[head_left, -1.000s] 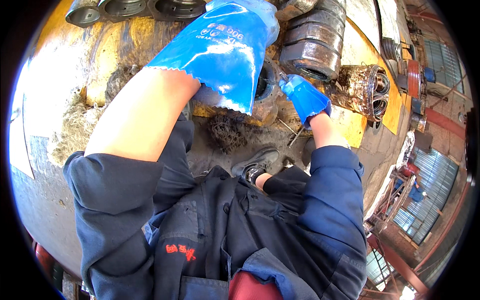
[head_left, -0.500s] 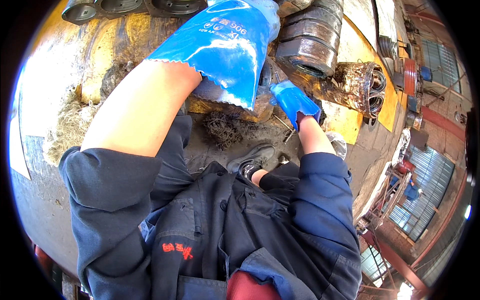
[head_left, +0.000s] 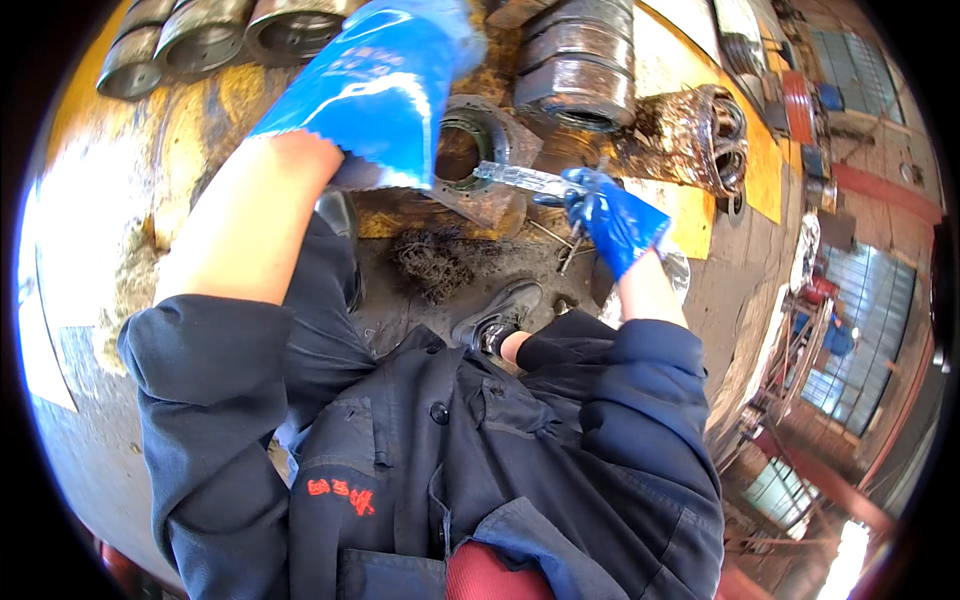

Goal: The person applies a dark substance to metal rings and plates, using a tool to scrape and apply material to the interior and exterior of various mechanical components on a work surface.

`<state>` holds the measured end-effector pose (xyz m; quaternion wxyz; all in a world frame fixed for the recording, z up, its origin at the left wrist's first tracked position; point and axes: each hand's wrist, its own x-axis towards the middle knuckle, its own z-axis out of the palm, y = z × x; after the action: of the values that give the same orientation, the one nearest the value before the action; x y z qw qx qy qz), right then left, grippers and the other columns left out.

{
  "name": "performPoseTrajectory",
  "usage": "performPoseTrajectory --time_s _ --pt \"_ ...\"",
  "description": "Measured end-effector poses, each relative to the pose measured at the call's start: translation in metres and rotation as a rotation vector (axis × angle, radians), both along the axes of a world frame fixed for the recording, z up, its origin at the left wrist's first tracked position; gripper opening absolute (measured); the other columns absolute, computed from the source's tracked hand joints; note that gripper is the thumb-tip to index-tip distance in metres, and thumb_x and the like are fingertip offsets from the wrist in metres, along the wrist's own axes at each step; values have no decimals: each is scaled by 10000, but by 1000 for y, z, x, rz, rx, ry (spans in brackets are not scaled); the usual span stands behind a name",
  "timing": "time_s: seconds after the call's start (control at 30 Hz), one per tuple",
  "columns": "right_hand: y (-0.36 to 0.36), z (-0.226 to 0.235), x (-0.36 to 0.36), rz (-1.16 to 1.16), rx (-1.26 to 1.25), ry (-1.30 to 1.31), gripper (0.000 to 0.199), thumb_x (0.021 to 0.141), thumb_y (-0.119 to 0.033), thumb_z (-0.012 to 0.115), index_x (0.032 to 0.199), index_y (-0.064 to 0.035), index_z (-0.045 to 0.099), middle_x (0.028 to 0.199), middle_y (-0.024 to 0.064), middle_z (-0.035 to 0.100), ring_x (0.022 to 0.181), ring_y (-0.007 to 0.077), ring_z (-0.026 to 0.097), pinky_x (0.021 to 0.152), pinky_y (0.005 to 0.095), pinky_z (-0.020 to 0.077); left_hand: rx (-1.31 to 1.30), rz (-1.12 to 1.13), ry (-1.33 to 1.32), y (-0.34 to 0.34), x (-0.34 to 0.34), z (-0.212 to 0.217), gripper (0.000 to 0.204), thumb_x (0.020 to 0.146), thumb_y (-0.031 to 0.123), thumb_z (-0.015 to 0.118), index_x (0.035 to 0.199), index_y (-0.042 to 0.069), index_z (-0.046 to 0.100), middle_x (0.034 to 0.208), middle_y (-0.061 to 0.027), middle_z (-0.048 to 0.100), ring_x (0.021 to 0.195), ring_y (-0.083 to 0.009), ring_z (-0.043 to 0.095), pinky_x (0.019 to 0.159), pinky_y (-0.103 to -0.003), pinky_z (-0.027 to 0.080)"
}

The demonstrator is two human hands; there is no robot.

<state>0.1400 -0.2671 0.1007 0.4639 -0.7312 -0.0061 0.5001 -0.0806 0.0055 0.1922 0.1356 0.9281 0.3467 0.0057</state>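
Note:
My left hand, in a blue rubber glove, reaches forward and rests over a rusty square metal flange with a round bore; the fingers are hidden at the top edge. My right hand, also blue-gloved, grips a long silvery metal tool that points left toward the flange's bore. Both dark blue sleeves are pushed up the forearms. My black shoe stands on the grimy floor below the flange.
Stacked heavy steel rings stand behind the flange, with a rusty bearing-like part to their right. Several grey cylinders line the top left. A clump of dark fibrous debris lies on the yellow-painted, oily floor.
My right hand has lifted off the floor and now holds the silvery tool toward the flange. The view has shifted, uncovering the flange's bore beside my left hand.

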Motion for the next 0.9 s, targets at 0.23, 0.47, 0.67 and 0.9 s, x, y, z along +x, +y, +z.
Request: performPoseTrajectory --time_s 0.23,0.47,0.67,0.9 --pt "-105 144 56 -488 -320 -296 285 956 -302 566 1087 -59 636 619 55 560 451 113 494 378 248 358 20 -90 -244 -7 -15 8 430 942 412 502 1080 35 657 1088 -221 650 1057 -384 608 919 -471 475" --pt "-292 83 100 -665 -222 -471 208 963 -197 533 1016 -20 628 840 91 621 575 175 539 488 293 433 156 -110 -77 -9 6 -18 502 938 420 442 1285 90 594 1248 -182 622 1162 -359 582 1017 -440 440" --pt "-307 -13 123 -523 -293 -531 353 950 -249 464 1142 -4 630 999 117 666 666 199 593 608 309 472 134 -28 12 -13 -7 4 525 947 459 431 1308 111 587 1280 -158 611 1188 -332 573 1029 -432 446" --pt "-274 -63 120 -139 -409 -548 250 912 -234 513 899 -31 659 803 66 590 632 180 550 587 321 476 138 -8 -4 -14 -20 12 528 950 465 427 1313 116 584 1285 -152 609 1191 -325 573 1029 -431 449"
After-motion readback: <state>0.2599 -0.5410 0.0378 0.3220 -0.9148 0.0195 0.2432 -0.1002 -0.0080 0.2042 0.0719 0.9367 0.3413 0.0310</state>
